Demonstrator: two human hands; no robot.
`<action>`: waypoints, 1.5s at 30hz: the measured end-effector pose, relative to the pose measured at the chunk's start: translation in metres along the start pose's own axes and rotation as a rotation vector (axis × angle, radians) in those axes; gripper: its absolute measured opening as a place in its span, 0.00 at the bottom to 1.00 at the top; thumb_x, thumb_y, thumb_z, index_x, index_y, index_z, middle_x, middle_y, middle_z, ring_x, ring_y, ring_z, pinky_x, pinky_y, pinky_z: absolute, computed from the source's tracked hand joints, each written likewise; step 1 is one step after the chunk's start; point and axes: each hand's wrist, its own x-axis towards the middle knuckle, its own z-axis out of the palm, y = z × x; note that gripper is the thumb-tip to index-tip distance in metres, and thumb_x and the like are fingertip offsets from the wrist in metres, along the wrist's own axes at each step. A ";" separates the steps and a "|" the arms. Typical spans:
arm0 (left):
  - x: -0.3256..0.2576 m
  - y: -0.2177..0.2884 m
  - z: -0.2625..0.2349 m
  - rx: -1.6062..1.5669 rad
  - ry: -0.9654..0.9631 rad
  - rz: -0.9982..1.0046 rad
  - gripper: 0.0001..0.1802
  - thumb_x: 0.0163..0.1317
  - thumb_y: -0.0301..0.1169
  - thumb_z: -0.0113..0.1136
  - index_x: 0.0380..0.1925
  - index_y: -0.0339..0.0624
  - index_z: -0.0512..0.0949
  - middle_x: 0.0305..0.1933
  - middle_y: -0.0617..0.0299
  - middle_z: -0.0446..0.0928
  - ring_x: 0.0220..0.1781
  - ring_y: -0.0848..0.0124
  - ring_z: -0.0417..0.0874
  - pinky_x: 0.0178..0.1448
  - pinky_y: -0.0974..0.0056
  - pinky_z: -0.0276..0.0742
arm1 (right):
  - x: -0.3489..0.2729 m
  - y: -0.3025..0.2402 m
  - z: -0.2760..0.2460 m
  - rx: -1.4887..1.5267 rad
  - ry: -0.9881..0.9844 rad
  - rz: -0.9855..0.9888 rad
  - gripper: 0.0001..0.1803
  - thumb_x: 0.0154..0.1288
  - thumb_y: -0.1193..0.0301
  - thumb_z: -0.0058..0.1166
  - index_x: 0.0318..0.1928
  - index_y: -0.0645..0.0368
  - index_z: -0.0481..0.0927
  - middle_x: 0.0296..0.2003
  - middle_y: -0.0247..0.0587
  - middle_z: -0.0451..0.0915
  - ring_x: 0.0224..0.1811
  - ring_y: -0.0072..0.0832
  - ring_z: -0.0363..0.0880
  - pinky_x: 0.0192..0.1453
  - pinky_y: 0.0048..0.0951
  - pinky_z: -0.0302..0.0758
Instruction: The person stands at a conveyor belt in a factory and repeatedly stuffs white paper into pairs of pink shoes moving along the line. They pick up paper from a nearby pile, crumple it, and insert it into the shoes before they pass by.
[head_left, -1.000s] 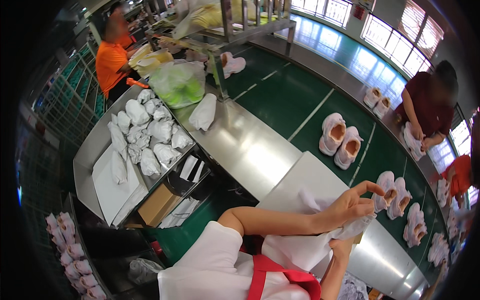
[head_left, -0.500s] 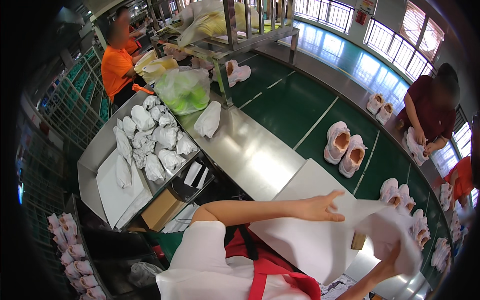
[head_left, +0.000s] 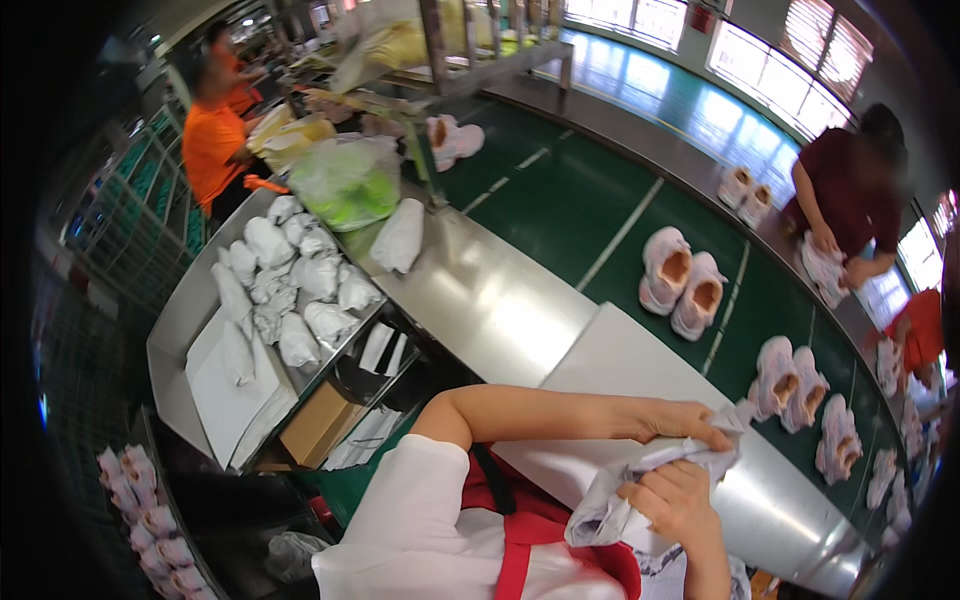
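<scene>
A crumpled sheet of white paper [head_left: 598,505] is bunched up between my two hands, close in front of my chest. My left hand [head_left: 685,420] is closed on its far end, where a loose corner sticks up past the fingers. Just nearer to me, my right hand [head_left: 672,498] wraps its fingers round the middle of the bundle. Whether anything lies inside the paper cannot be seen. Under my arms lies a stack of flat white sheets [head_left: 610,345] on the metal bench.
Pairs of pale shoes [head_left: 682,283] stand on the green conveyor [head_left: 560,235]. At left, a metal tray [head_left: 172,350] holds several white paper wads [head_left: 318,275]. Another wad [head_left: 398,238] lies beside a bag of green pieces [head_left: 350,185]. Co-workers stand across the conveyor and at the far left.
The sheet, spread and swinging at my right before, is now crumpled between both hands. My left hand has gone from outstretched fingers to a grip; my right hand has come in toward it.
</scene>
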 end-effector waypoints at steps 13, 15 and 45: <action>-0.017 -0.009 -0.025 0.395 0.346 0.311 0.28 0.63 0.45 0.55 0.56 0.38 0.64 0.52 0.57 0.71 0.55 0.71 0.71 0.57 0.65 0.68 | -0.009 0.042 0.006 0.718 0.499 1.206 0.35 0.48 0.70 0.66 0.56 0.62 0.65 0.40 0.40 0.78 0.43 0.29 0.77 0.46 0.28 0.74; -0.013 -0.006 -0.026 0.457 0.485 0.423 0.26 0.62 0.41 0.59 0.53 0.37 0.68 0.53 0.57 0.72 0.54 0.72 0.72 0.57 0.66 0.68 | -0.004 0.045 0.011 0.691 0.459 1.259 0.41 0.46 0.66 0.68 0.60 0.62 0.62 0.47 0.45 0.75 0.49 0.33 0.75 0.51 0.33 0.72; 0.139 0.019 -0.212 0.873 0.889 0.438 0.20 0.63 0.29 0.49 0.54 0.31 0.66 0.49 0.46 0.77 0.59 0.60 0.74 0.59 0.61 0.68 | -0.027 0.148 0.039 -0.148 0.355 1.203 0.21 0.51 0.59 0.59 0.38 0.61 0.70 0.22 0.51 0.78 0.24 0.47 0.79 0.30 0.41 0.76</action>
